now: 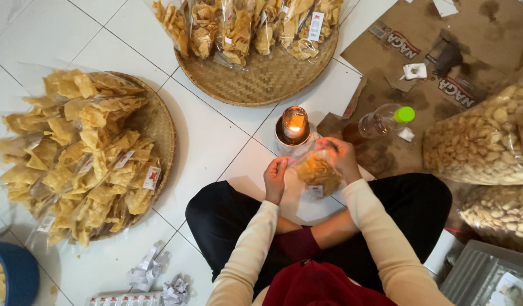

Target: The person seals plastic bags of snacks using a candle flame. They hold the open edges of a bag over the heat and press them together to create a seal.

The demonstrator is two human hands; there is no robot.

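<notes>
- holding a clear bag of chips (318, 173) over the lap, both hands pinch its top edge.
- left hand (275, 178) closed on the bag's left corner.
- right hand (340, 156) closed on the right corner.
- lit candle (294, 126) on the tiled floor (207, 141), just beyond the bag.
- woven tray (159, 127) of filled bags near the floor's left edge.

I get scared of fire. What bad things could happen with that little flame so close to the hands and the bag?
The left hand and right hand hold a clear bag of chips right beside the lit flame, so the plastic might melt too far or fingers might get burned. The sleeves hang near it as well. The plastic bottle stands close by; if knocked, it could roll into the lamp.
</notes>
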